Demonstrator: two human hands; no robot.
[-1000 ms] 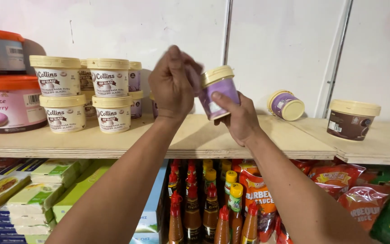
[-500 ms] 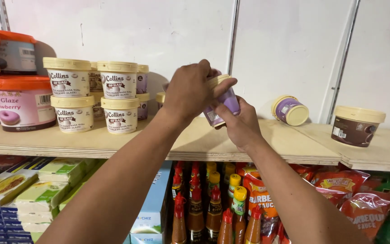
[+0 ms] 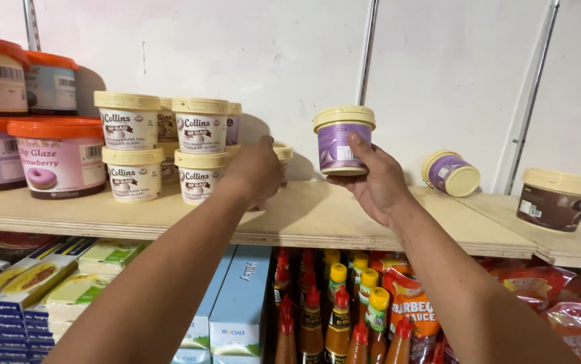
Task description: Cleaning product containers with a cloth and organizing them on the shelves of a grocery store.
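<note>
At frame centre the right hand point(image 3: 371, 178) grips the purple tub point(image 3: 343, 140) upright above the shelf point(image 3: 317, 216). The left hand point(image 3: 258, 170), nearer the cream tub stack point(image 3: 199, 148) at left, curls around a partly hidden tub point(image 3: 282, 156).

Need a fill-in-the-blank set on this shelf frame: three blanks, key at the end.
1. The right hand holds a small purple tub with a ____ lid.
2. Another purple tub lies on its ____ on the wooden shelf.
3. The left hand reaches toward the stacked white tubs, which stand ____ high.

Missing words: cream; side; two
</note>
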